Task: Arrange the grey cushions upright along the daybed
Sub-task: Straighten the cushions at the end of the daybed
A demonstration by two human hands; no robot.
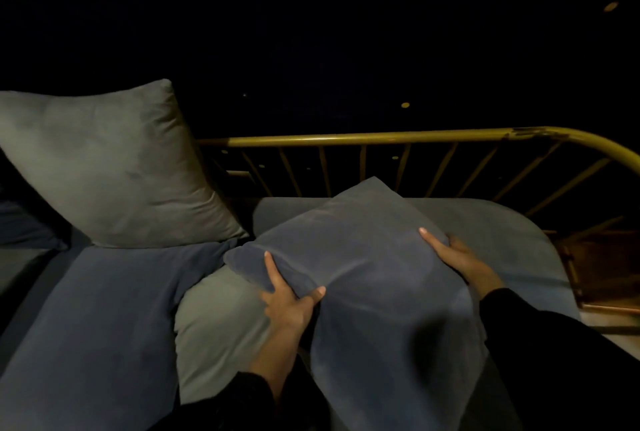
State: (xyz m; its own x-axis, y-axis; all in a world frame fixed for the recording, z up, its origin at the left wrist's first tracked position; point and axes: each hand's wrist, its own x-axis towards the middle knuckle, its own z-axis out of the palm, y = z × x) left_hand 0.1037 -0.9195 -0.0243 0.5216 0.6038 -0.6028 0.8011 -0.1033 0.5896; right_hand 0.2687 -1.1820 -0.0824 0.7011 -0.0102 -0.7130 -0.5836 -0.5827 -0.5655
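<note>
1. Both hands are on a dark blue-grey square fabric cushion, centre-right of frame, tilted with one corner pointing up toward the rail.
2. Left hand: clamped on the cushion's left edge, thumb on the front face, index finger stretched up along the fabric. Dark sleeve at the forearm.
3. Right hand: pressed against the cushion's right side, thumb on the front face, other fingers hidden behind it. Grip is closed on the cushion.
4. Held cushion sits over a pale grey cushion lying flat, which shows below and left of it.
5. Light grey square cushion stands upright at back left, leaning slightly, its right corner near the rail.
6. Another dark blue-grey cushion lying flat at front left, just below the upright one, touching the pale flat one.
7. Daybed: grey mattress visible right of the held cushion; brass-coloured metal rail with slanted bars runs behind and curves down at right.
8. Background is too dark to make out.
</note>
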